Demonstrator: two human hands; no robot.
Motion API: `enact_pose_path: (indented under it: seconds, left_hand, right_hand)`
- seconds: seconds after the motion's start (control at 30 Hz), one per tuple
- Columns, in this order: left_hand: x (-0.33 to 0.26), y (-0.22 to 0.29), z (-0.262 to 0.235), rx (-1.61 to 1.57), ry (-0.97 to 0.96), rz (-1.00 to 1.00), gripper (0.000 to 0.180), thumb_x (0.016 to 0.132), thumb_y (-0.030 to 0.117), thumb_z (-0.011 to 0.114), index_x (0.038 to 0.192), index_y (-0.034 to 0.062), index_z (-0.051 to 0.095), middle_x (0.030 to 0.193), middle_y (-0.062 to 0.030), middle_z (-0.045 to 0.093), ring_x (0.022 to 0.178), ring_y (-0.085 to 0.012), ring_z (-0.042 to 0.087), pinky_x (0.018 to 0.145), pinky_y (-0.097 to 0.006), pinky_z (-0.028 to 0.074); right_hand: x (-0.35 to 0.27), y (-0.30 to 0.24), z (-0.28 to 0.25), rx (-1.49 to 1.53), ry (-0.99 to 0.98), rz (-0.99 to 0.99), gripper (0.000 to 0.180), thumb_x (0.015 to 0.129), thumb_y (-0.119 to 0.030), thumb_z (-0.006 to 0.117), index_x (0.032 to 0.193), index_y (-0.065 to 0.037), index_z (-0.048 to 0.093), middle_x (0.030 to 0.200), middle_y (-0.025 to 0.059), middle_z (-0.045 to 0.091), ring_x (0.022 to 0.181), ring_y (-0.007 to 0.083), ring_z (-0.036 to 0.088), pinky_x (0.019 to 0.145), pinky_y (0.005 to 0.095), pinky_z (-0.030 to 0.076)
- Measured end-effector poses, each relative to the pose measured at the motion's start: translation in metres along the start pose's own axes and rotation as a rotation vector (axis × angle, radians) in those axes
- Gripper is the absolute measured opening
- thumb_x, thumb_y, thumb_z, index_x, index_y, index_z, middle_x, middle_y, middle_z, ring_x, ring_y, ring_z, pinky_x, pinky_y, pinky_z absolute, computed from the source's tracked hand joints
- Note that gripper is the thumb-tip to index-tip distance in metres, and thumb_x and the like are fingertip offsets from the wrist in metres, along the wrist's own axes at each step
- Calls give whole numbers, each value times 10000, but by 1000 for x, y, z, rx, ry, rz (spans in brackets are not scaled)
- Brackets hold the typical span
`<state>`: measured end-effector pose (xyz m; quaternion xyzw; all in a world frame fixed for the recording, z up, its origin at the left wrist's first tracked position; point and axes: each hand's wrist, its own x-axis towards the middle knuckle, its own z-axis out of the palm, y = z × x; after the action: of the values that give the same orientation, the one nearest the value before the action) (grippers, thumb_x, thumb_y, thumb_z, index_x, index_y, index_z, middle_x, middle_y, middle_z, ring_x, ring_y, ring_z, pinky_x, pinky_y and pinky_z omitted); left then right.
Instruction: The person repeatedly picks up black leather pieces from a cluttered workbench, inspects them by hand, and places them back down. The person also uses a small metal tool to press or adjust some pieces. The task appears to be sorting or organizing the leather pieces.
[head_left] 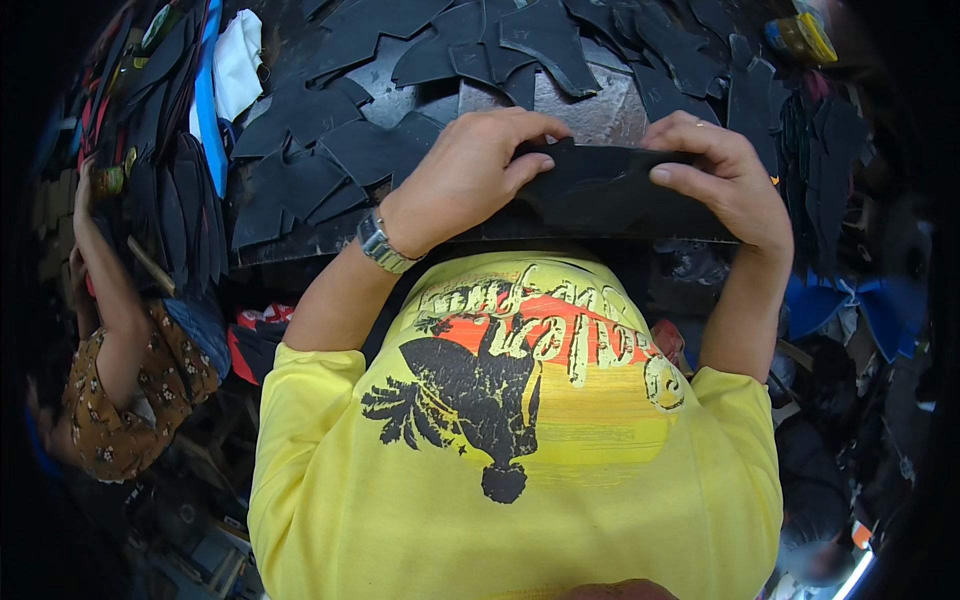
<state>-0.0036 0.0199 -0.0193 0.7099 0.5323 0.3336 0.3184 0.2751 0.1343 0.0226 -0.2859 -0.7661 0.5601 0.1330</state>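
Observation:
A dark, flexible sheet piece (615, 190) spans the gap between my two hands at the near edge of the table. Its upper edge is pinched between thumb and fingers of my left hand (480, 160). At the other end my right hand (725, 170) grips it the same way, thumb toward me. A metal watch (383, 242) is on my left wrist. Flat black cut pieces (440, 50) of irregular shape overlap across the table beyond my hands. Whether the held sheet is leather or rubber, I cannot tell.
Stacks of black cut pieces (185, 210) hang at the table's left side, by a blue strip (212, 100) and a white cloth (238, 65). A yellow-rimmed container (802, 40) lies far right. Another person in a brown patterned top (135, 400) works at left.

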Motion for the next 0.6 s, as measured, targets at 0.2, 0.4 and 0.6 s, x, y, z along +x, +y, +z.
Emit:
enact_pose_path:
  seconds: [0.2,0.4,0.6]
  left_hand:
    - [5,4,16,59,99,68,261,934,58,707,1193,29,725,1104,-160,730,978,-302,719,864,-354,555]
    - [-1,16,-5,-179,228,42,284,979,216,711,1186,21,716,1039,-169,726,919,-315,719,813,-366,559]
    - [-20,31,-7,-220,-77,-86,329,879,154,835,1122,-29,709,902,-74,761,767,-128,695,721,-266,549]
  right_hand:
    - [-23,-22,-23,104,382,203,215,910,-43,767,1119,4,739,943,2,723,850,49,660,767,200,526]
    - [-11,-31,17,62,112,10,186,935,-47,723,1097,45,714,939,5,712,861,66,633,768,235,520]
    - [5,-43,61,42,32,72,198,948,-22,719,1135,40,701,984,24,683,889,76,628,780,237,510]
